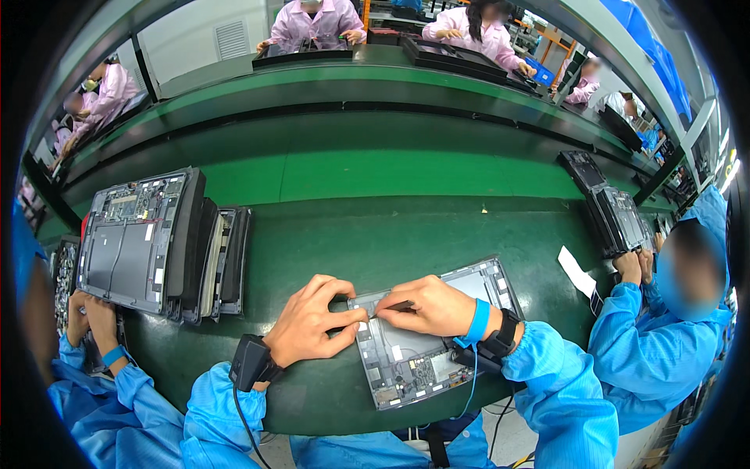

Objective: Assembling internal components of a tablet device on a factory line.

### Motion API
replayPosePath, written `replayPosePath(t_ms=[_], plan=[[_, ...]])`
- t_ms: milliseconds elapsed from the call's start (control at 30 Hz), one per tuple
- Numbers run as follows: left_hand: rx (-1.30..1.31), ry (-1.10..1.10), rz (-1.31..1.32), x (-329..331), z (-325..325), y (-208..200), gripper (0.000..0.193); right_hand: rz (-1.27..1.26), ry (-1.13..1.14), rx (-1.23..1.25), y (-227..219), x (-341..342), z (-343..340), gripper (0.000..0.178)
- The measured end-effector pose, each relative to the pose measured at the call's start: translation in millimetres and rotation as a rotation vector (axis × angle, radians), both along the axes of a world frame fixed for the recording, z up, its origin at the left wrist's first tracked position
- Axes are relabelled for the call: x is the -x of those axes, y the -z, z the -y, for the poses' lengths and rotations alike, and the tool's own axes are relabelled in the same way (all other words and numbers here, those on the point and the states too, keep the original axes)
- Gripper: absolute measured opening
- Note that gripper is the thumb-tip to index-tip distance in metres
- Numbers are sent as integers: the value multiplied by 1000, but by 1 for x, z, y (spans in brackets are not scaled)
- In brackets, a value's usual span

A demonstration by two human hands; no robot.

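Observation:
An open device housing, grey with a circuit board along its near side, lies on the green table in front of me. My left hand is at the housing's left edge, fingers bent around the corner and fingertips against it. In a pinch, my right hand holds a slim dark pointed tool, with its tip down at the housing's upper left part. The tool's exact kind and what the tip touches are too small to tell. My right forearm covers part of the housing.
A stack of similar housings stands at the left, beside a co-worker's hands. More housings lie at the right near another co-worker. A white strip rests on the table. A raised green shelf runs behind.

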State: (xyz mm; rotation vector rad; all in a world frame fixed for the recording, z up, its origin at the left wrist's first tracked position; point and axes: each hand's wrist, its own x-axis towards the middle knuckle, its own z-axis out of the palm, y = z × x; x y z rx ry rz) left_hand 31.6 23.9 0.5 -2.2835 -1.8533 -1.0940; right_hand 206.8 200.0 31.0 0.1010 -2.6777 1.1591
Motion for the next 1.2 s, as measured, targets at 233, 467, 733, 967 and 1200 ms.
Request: replayPosePath(t_ms=[233, 467, 733, 967, 1200], plan=[[16, -16, 24, -1, 2, 4, 20, 27, 1, 28, 6, 0, -4, 19], [-27, -11, -10, -3, -1, 5, 21, 106, 78, 25, 5, -7, -6, 15], [-58, -36, -42, -5, 3, 7, 21, 53, 41, -68, 6, -2, -2, 15], [-79, -97, -8, -25, 11, 5, 25, 38, 38, -25, 8, -3, -1, 12], [-50, -81, -136, -20, 10, 6, 30, 56, 61, 21, 4, -4, -2, 12]])
